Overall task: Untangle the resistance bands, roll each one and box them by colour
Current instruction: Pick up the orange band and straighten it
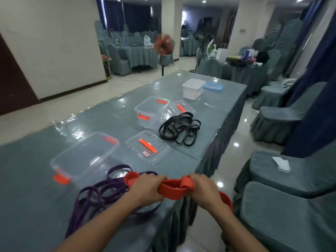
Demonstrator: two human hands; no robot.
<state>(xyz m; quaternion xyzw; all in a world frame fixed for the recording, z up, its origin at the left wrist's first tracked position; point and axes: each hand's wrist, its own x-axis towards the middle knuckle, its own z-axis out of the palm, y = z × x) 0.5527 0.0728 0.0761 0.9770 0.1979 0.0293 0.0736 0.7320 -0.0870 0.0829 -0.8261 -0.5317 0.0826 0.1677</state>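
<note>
A red resistance band (172, 190) is stretched between my two fists above the table's near right corner. My left hand (145, 188) grips one folded end and my right hand (201, 190) grips the other, with a knot-like fold between them. A tangle of purple bands (98, 195) lies on the table just left of my left hand. A pile of black bands (180, 130) sits further away near the right edge. An open clear box with orange clips (85, 157) stands near me, with its lid (148, 147) beside it.
A second clear box (151, 113) and its lid (181, 109) sit mid-table; a white box (193, 89) and blue lid (213, 86) stand at the far end. Covered chairs (283, 202) line the table's right side. The table edge (203, 160) runs close to my hands.
</note>
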